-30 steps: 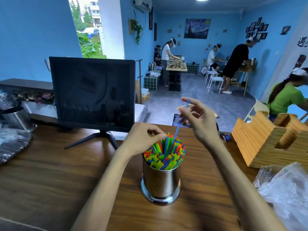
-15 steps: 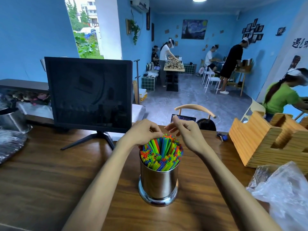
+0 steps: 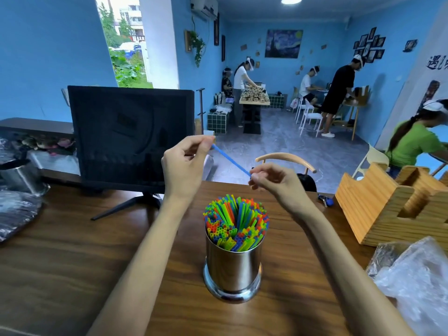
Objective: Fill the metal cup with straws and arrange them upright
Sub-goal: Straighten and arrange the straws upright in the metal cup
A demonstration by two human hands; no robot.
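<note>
Metal cup: shiny steel, it stands upright on the wooden table, near the front edge and between the two forearms.
Cup contents: many coloured straws, green, blue, orange and yellow, packed tight. Most stand upright; those at the middle and back lean a little and rise above the others.
Plastic bag: clear and crumpled, at the right of the cup, well apart from it.
Left hand: raised above and behind the cup. Thumb and forefinger pinch the upper end of one blue straw; the other fingers are curled in.
Right hand: raised at the right, lower than the left. Its fingertips pinch the lower end of the same blue straw, so the straw slants in the air between both hands, clear of the cup.
Wooden holder: on the right part of the table, with open slots; what is inside I cannot tell.
Keys: perhaps keys with a blue tag, just beside the holder; too small to be sure.
Monitor: dark screen, on a stand at the back left of the table.
</note>
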